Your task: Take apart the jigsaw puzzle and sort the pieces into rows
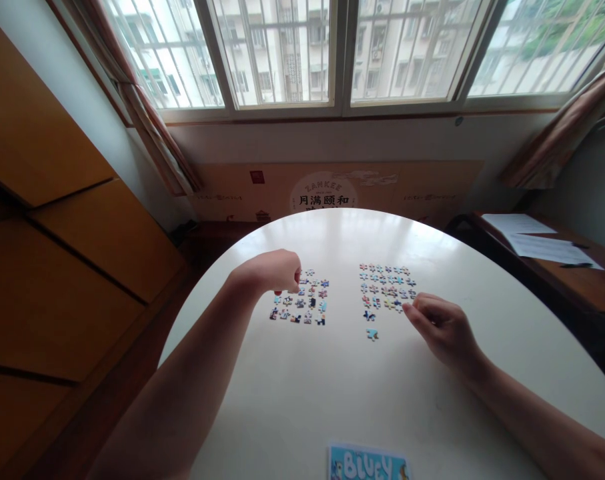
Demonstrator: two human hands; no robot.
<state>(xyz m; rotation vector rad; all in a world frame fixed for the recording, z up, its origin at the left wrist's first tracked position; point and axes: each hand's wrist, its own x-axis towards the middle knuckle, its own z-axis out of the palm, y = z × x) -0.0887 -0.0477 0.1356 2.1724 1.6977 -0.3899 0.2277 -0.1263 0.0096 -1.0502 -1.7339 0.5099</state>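
Observation:
My left hand is bent over the left group of jigsaw puzzle pieces, its fingers curled downward. It covers part of that group, and whatever is between its fingertips is hidden. My right hand is closed beside the lower right corner of the right group of puzzle pieces. Its thumb tip is close to a yellowish piece, and I cannot make out whether the fingers hold anything. Below the right group, a light blue puzzle piece lies on its own. Both groups are spread in loose rows.
The pieces lie on a round white table. At its near side is a blue "Bluey" box or card, cut off by the picture edge. A wooden desk with papers stands to the right, wooden cabinets to the left. Barred windows are ahead.

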